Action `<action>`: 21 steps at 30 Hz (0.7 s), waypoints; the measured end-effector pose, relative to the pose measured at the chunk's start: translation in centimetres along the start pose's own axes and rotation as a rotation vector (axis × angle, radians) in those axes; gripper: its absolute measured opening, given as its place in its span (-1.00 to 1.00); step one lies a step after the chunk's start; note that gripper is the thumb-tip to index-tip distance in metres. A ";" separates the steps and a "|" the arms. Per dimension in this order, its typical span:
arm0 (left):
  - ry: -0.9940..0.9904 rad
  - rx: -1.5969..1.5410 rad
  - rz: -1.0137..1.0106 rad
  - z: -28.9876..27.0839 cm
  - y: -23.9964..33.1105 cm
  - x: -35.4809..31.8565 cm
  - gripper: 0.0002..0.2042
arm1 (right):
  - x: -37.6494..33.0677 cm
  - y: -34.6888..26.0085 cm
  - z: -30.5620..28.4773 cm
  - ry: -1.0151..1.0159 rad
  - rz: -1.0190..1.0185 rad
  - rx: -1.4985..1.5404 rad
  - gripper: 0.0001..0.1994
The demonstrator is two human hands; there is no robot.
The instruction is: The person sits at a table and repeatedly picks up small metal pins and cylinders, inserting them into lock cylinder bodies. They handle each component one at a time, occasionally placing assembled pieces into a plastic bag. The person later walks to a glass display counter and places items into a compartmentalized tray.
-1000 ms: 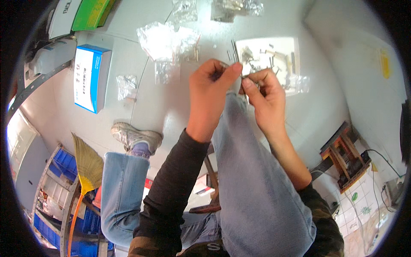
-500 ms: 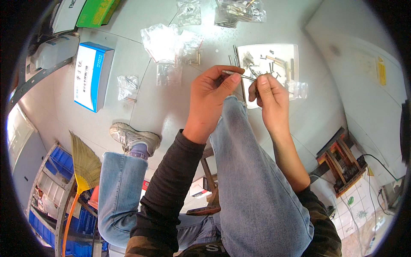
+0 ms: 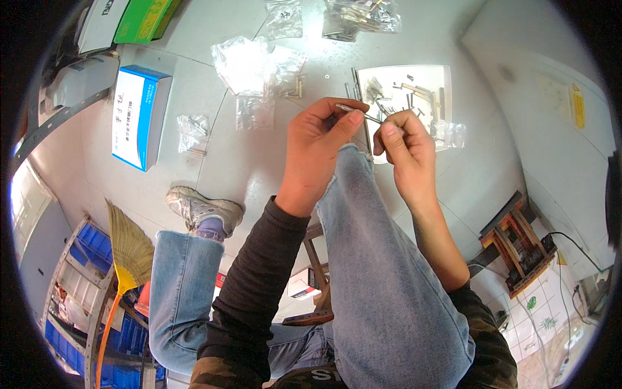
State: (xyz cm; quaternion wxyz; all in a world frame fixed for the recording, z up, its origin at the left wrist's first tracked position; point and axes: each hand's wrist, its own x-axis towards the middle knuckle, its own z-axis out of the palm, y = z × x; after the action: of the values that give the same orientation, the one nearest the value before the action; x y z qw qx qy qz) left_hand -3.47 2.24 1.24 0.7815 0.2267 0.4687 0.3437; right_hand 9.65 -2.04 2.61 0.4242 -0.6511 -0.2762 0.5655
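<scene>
Thumb and forefinger of my left hand [image 3: 317,152] pinch a thin metal rod [image 3: 371,118] above my raised knee. The rod points to the right, toward my right hand [image 3: 411,155]. There the thumb and forefinger are closed at the rod's far end; the exact contact is hidden by the fingers. Just beyond the hands lies a white tray [image 3: 437,76] with several small metal pins, screws and rods [image 3: 410,100] scattered in it. Against the tray's left side lie a few longer dark rods [image 3: 356,87].
Clear plastic bags [image 3: 241,65] and a bag of metal parts [image 3: 363,18] lie on the grey floor. A blue-white box [image 3: 135,120] is at left, near a green box [image 3: 146,19]. A broom [image 3: 129,249] leans by a shelf with blue bins [image 3: 91,246]. A wooden stool [image 3: 516,243] is at right.
My right hand has turned slightly, its thumb and forefinger shifting a little down and left at the rod's end. My left hand stays nearly still with the rod.
</scene>
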 end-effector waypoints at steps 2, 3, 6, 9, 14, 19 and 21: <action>-0.001 0.015 0.011 0.1 0.1 0.0 -0.86 | 0.2 -0.1 -0.7 -0.093 0.115 0.065 -0.84; 0.010 0.049 0.021 0.1 0.2 -0.1 -0.86 | 0.1 0.0 -0.7 -0.068 0.092 0.035 -0.85; 0.040 0.201 -0.005 0.0 0.6 -0.1 -0.88 | 0.1 0.2 -0.7 -0.007 -0.030 -0.081 -0.87; 0.081 0.344 -0.026 -0.2 1.0 0.0 -0.87 | 0.0 0.2 -0.4 -0.016 -0.186 -0.193 -0.86; 0.009 0.356 0.200 -0.4 0.8 0.1 -0.86 | -0.1 -0.4 -0.8 -0.020 -0.007 -0.078 -0.89; 0.040 0.547 0.158 -0.8 1.2 0.0 -0.79 | -0.2 -0.8 -0.9 -0.030 -0.040 -0.152 -0.87; 0.046 0.494 0.194 -0.7 1.2 0.0 -0.75 | -0.1 -0.8 -0.9 -0.018 -0.045 -0.126 -0.87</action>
State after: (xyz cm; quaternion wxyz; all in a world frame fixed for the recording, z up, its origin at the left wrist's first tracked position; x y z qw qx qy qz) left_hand -4.51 3.04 1.76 0.6550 0.4465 0.5322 0.2973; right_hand 10.58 -1.96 3.40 0.3925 -0.6650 -0.3294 0.5434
